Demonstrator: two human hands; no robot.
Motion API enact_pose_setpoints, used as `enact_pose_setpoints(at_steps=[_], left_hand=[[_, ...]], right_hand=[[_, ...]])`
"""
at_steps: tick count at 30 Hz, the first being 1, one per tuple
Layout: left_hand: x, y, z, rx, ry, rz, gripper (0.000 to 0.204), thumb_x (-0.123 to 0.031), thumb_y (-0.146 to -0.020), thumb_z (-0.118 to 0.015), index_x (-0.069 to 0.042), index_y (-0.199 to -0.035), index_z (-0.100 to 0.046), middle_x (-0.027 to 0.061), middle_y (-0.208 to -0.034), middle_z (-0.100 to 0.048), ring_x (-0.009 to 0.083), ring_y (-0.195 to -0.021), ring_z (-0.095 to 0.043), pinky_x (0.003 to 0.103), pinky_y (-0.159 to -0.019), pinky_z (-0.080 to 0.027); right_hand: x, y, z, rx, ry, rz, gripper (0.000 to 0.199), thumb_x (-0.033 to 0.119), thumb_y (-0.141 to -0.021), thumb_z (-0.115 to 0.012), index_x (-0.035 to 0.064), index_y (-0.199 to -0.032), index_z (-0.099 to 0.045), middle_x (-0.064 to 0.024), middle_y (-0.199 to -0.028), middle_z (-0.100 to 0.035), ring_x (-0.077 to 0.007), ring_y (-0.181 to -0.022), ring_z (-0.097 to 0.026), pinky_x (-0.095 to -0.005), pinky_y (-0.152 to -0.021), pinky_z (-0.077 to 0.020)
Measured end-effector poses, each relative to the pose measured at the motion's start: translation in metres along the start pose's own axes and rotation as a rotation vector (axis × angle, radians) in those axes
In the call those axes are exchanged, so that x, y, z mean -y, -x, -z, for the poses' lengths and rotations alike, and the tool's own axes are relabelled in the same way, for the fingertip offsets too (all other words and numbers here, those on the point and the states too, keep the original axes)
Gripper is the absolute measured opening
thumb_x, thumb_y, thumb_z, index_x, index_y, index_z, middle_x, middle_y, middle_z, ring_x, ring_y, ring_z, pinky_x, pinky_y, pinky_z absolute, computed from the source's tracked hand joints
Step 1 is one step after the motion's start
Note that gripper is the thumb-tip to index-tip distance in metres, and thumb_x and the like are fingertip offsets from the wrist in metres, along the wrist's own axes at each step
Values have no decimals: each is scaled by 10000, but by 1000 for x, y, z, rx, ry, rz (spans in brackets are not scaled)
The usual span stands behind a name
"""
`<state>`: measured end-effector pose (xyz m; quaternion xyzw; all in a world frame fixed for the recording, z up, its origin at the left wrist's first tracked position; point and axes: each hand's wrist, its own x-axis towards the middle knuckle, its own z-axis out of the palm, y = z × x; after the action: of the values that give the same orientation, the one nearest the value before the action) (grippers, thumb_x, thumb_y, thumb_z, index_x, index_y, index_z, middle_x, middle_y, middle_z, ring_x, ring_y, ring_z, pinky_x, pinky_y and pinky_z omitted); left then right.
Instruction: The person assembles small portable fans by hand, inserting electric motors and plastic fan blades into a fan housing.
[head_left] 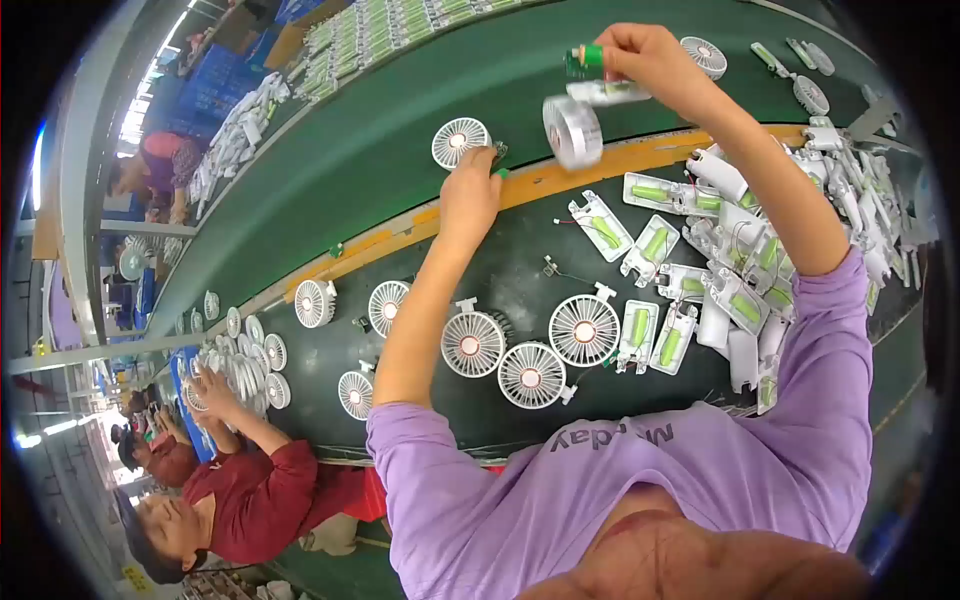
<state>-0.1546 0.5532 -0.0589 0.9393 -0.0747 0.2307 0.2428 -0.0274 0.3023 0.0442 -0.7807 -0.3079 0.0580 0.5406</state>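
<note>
My left hand (470, 195) is closed at the near edge of the green belt. It holds a white round fan head (459, 143) near its neck, and a small dark connector and a bit of green show beside the fingertips. Farther right, my right hand (645, 65) is raised over the belt, pinching a white handle half (608, 93) with a green circuit board or cell (590, 55) at the fingertips. A second fan head (573, 132), smeared by motion, hangs just below that handle half; whether they are joined, I cannot tell.
Several fan heads (531, 375) lie on the dark table before me. Handle halves with green batteries (648, 250) pile up at right. An orange-yellow ledge (400, 228) borders the belt (370, 150). At left, a co-worker in a red top (255, 500) reaches into stacked fan heads (245, 365).
</note>
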Motion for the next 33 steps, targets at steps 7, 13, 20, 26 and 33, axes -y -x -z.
enact_pose_setpoints(at_steps=[7, 13, 20, 26, 33], left_hand=[[11, 0, -6, 83, -275, 77, 237, -73, -732, -594, -55, -968, -606, 129, -883, -594, 314, -797, -583, 405, -685, -474], [14, 6, 10, 92, -302, 172, 140, -78, -729, -598, -62, -863, -634, 119, -861, -600, 307, -705, -598, 393, -650, -489], [-7, 25, 18, 99, 800, 532, 226, 42, -753, -538, 25, -978, -548, 94, -855, -601, 141, -718, -605, 253, -629, -473], [-45, 12, 24, 198, 1011, 536, 279, 68, -785, -526, 37, -1062, -535, 79, -1000, -584, 128, -801, -594, 233, -697, -485], [-71, 15, 21, 172, 1100, 335, 349, 51, -848, -425, 22, -1193, -472, 100, -1019, -592, 153, -893, -597, 268, -751, -492]], right_hand=[[-23, 33, -43, -13, 497, 436, 312, 59, -737, -588, 32, -1046, -555, -107, -1015, -530, -260, -943, -520, -337, -785, -434], [-27, 76, -106, 318, 693, 546, 153, 165, -654, -679, 65, -751, -614, -98, -814, -495, -269, -841, -494, -370, -738, -411], [-41, 75, -104, 472, 614, 430, 91, 135, -701, -615, 61, -752, -599, -95, -833, -526, -257, -870, -510, -378, -753, -410], [-30, 82, -75, 458, -403, -138, 121, 113, -875, -500, 13, -942, -491, -87, -882, -626, -158, -878, -590, -295, -819, -434], [6, 80, -54, 371, -501, -175, 185, 103, -886, -511, -16, -1028, -512, -74, -894, -647, -111, -896, -587, -246, -824, -438]])
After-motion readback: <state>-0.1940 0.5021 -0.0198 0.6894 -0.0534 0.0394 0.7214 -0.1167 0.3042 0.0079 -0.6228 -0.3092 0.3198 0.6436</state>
